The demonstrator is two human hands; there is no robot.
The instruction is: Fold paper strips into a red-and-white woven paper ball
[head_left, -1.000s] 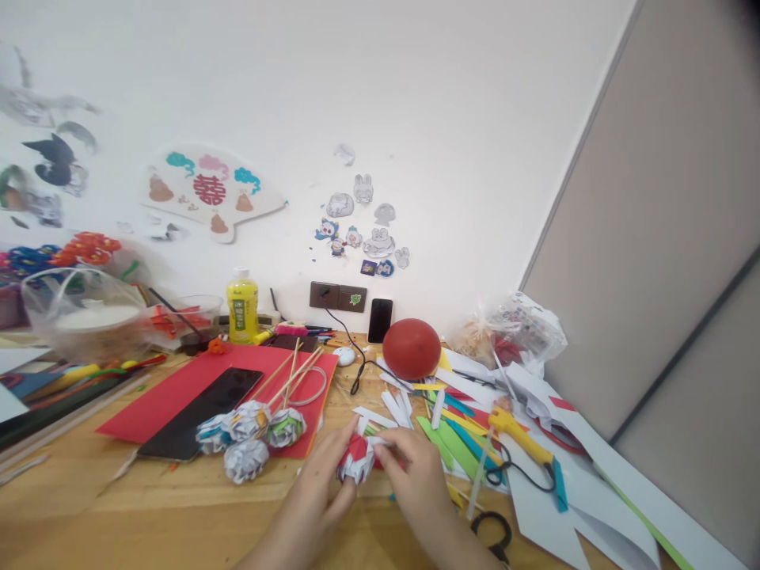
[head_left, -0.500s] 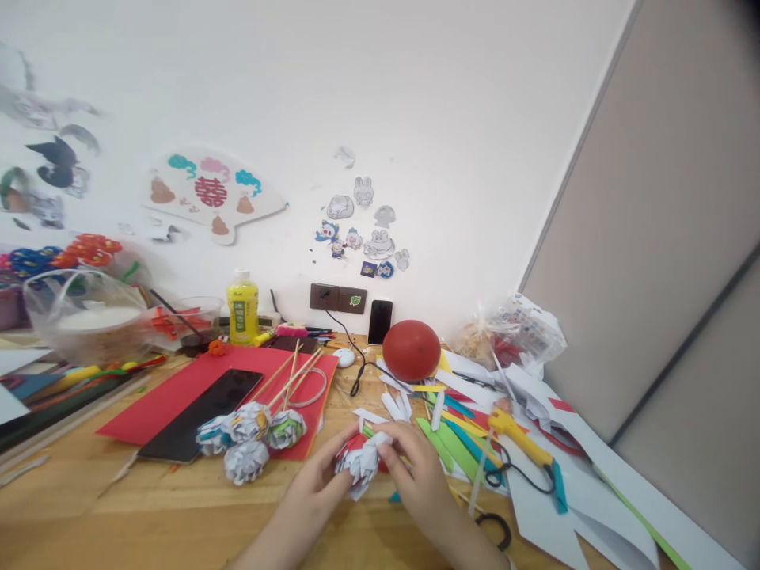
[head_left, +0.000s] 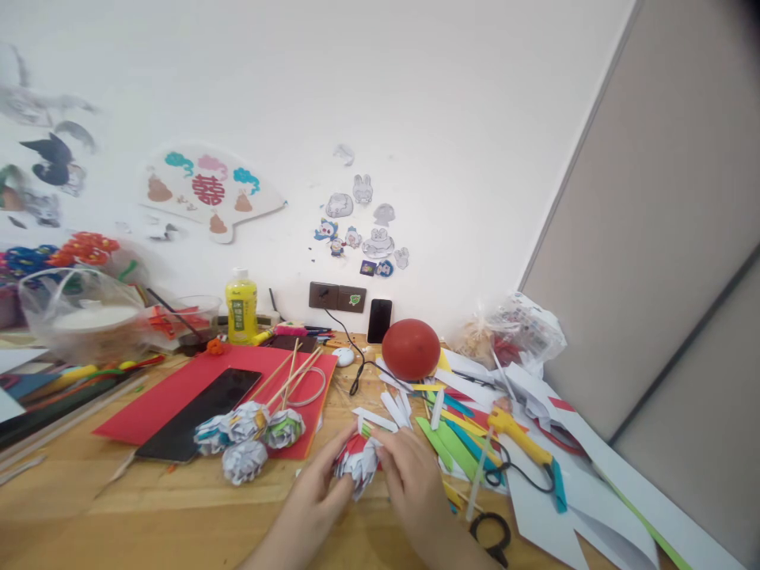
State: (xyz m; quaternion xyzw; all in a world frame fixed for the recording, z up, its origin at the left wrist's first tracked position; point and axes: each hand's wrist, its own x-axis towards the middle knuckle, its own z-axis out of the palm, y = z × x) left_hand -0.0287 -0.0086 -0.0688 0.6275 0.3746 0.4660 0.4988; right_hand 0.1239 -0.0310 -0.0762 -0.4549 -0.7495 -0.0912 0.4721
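Between both hands is a folded paper flower (head_left: 359, 463), white outside with red and a bit of green showing. My left hand (head_left: 324, 475) grips its left side, thumb along the front. On the other side, my right hand (head_left: 409, 471) has its fingers closed at the flower's upper right edge; its fingertips are partly hidden. Several similar crumpled paper flowers lie to the left, among them a white one (head_left: 245, 462) and a green-and-white one (head_left: 285, 428). Thin wooden sticks (head_left: 294, 380) extend behind them over red paper (head_left: 178, 396).
A yellow glue gun (head_left: 519, 437), black-handled scissors (head_left: 492, 537) and coloured paper strips (head_left: 454, 443) lie at right. Behind stand a red balloon (head_left: 411, 349), a phone (head_left: 380, 321) and a yellow bottle (head_left: 241, 307). A dark tablet-like slab (head_left: 202, 412) rests on the red paper.
My right hand has shifted slightly, its thumb now lower and less visible, and more of the flower's red shows. The scissors' handle shows more. The view has moved slightly.
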